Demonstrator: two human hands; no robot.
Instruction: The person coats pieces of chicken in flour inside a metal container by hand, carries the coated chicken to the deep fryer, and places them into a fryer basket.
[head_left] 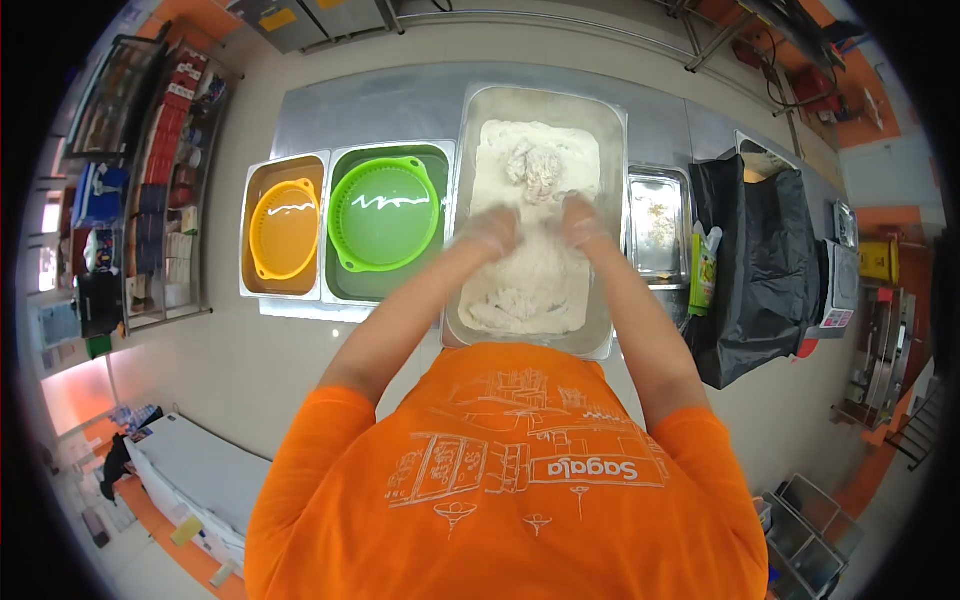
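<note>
A deep metal tray [617, 200] holds pale flour [590, 150]. A heap of lumpy flour-coated pieces [536, 170] lies in its far half, and more coated pieces [515, 306] are partly buried nearer my body. My left hand [490, 232] is at the left part of the flour, just this side of the far heap. Level with it on the right is my right hand [578, 222]. Both look covered by thin clear gloves. Motion smears the fingers, so I cannot make out whether either hand grips anything.
Left of the tray, a green strainer basket [384, 214] and a yellow one [285, 230] sit in liquid-filled metal pans. To the right are a shallow metal pan [658, 225], a green packet [704, 268] and a black bag [755, 265]. Shelving [165, 170] stands far left.
</note>
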